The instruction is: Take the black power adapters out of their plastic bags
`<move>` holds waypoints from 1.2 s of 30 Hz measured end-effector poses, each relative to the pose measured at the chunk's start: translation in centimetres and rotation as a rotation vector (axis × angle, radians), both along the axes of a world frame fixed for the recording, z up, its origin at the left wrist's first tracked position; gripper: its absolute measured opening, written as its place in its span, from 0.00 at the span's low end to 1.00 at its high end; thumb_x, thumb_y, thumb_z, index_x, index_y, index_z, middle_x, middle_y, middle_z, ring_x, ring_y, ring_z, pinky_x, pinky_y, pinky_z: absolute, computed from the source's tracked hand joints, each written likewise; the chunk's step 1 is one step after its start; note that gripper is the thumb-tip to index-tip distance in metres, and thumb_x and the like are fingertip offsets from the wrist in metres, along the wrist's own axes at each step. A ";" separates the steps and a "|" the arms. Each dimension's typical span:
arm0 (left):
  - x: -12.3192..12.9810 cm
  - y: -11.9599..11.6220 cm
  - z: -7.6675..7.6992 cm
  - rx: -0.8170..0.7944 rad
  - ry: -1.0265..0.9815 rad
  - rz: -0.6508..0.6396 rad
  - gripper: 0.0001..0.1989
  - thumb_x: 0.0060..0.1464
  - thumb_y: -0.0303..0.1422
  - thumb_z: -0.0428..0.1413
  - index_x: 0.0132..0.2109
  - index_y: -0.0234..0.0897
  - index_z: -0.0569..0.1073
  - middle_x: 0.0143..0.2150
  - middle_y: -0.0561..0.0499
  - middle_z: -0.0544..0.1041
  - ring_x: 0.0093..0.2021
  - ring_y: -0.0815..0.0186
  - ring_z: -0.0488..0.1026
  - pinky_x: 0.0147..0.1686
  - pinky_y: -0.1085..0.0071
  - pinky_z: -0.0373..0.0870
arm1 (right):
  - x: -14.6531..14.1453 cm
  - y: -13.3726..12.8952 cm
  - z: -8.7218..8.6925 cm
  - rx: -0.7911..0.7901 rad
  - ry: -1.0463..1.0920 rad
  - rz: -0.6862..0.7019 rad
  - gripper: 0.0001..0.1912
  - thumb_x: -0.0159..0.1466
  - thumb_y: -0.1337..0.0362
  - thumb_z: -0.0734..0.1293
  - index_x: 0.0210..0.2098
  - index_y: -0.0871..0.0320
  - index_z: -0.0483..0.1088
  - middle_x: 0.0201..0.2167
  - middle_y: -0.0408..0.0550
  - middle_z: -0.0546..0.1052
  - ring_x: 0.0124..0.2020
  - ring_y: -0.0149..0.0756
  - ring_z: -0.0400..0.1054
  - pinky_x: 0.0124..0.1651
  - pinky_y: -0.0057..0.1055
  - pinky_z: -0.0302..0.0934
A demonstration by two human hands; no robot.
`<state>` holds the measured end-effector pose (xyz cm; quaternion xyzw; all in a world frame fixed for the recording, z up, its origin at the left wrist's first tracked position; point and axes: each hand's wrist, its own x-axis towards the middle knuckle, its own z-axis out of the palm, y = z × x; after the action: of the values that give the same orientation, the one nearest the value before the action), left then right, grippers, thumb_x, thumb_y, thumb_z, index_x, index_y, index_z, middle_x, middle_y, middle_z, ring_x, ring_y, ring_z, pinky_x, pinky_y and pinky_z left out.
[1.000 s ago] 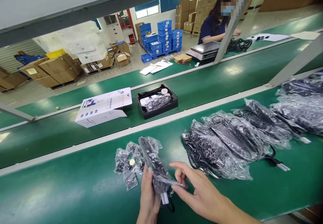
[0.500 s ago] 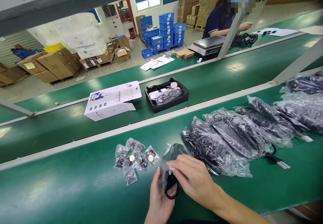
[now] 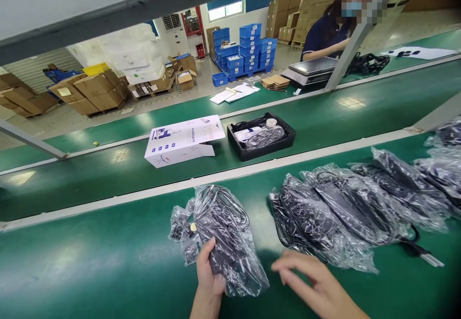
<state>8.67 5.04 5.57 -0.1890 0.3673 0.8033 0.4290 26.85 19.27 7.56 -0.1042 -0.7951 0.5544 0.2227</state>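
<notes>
My left hand (image 3: pixel 210 273) grips a clear plastic bag (image 3: pixel 230 237) with a black adapter and coiled cable inside, thumb on top near its lower left edge. The bag is raised over part of a cluster of small clear packets (image 3: pixel 177 230), one with a round yellowish piece. To the right of the bag, my right hand (image 3: pixel 306 273) is apart from it, slightly blurred, with fingers apart and nothing in them. Beyond that hand lies a row of bagged black cables (image 3: pixel 324 213) on the green surface.
On the green belt (image 3: pixel 324 122) behind are an open white printed box (image 3: pixel 183 139) and a black tray (image 3: pixel 266 151) holding cables and a white roll. Across it, a person (image 3: pixel 326 36) sits by a scale (image 3: pixel 313 67). A metal post (image 3: pixel 356 41) slants upward at right.
The bag in my left hand is now laid out flat to view and higher, covering some packets. My right hand has let go and moved right. The whole view has shifted left.
</notes>
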 end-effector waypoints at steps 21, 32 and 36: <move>4.8 1.3 -0.7 -0.063 0.505 -0.180 0.38 0.54 0.37 0.63 0.66 0.43 0.53 0.59 0.43 0.66 0.59 0.51 0.63 0.55 0.62 0.66 | -6.7 -2.2 -2.2 -1.164 0.010 -0.133 0.30 0.53 0.58 0.76 0.53 0.57 0.66 0.44 0.51 0.76 0.44 0.46 0.72 0.51 0.41 0.65; 5.3 0.0 -0.7 -0.260 1.083 -0.660 0.16 0.60 0.44 0.54 0.36 0.34 0.77 0.32 0.41 0.75 0.31 0.57 0.72 0.25 0.70 0.67 | -8.0 1.2 -2.1 -1.310 0.214 -0.398 0.26 0.50 0.57 0.77 0.45 0.56 0.68 0.37 0.46 0.78 0.37 0.43 0.73 0.43 0.38 0.69; 4.5 -0.8 0.3 -0.245 1.187 -0.562 0.15 0.60 0.43 0.54 0.38 0.37 0.78 0.31 0.42 0.76 0.30 0.57 0.73 0.28 0.68 0.68 | -8.3 1.3 -2.3 -1.362 0.219 -0.419 0.28 0.49 0.56 0.77 0.46 0.56 0.68 0.35 0.45 0.78 0.37 0.43 0.73 0.41 0.36 0.69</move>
<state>13.13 4.28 5.84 0.3406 0.6648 0.5812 0.3228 18.54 20.61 5.28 -0.3142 -0.2092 0.8800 0.2882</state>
